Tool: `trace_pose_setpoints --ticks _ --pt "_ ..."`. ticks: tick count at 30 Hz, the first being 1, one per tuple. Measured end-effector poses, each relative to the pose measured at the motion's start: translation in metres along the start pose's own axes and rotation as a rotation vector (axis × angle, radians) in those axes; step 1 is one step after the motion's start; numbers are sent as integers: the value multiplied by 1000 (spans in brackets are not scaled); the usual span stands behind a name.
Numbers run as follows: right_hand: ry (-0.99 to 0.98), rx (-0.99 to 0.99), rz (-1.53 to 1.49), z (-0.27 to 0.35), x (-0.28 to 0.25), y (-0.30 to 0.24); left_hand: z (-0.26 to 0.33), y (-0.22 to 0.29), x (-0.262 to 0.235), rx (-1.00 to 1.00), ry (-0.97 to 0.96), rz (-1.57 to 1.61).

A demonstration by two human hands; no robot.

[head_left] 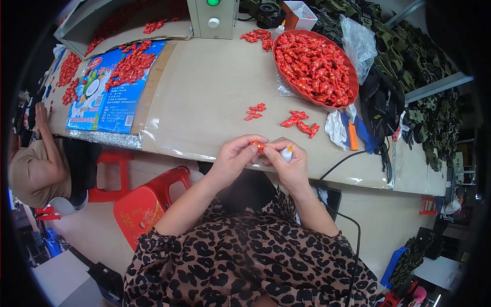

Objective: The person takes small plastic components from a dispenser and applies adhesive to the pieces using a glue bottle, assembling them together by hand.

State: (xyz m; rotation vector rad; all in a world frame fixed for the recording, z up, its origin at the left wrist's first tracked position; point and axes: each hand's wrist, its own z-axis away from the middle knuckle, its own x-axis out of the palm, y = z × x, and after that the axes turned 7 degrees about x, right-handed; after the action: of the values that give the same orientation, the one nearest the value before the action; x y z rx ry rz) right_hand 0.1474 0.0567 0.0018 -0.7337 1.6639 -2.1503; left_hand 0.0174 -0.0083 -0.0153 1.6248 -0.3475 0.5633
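Observation:
Just over the table's near edge, my left hand (236, 157) pinches a small shiny red figure piece (259, 147) between thumb and fingertips. My right hand (293, 166) meets it there, thumb and finger pressed to the same piece. A small white squeeze bottle (286, 154) with a yellow tip is tucked in the right hand, pointing up and away. Beyond the hands lie two loose groups of red pieces, one small (254, 111) and one larger (300, 123). The fingers partly cover the held piece, so its full shape is hidden.
A red basin (353, 92) heaped with red pieces stands at the far right. Beside it are crumpled tissue (335, 130), an orange-handled tool (353, 137) and a black bag (381, 105). More pieces lie on blue cardboard (105, 110) at left. A red stool (138, 212) and a seated person are left.

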Motion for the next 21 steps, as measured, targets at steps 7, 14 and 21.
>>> trace_pose_setpoints --ticks 7,14,21 --pt "-19 -30 8 0 -1 3 0 0 0 -11 33 -35" --pt "-17 -77 61 1 -2 5 0 2 2 -32 39 -23" --pt "-16 -56 68 2 0 2 -1 4 4 -50 60 -27"
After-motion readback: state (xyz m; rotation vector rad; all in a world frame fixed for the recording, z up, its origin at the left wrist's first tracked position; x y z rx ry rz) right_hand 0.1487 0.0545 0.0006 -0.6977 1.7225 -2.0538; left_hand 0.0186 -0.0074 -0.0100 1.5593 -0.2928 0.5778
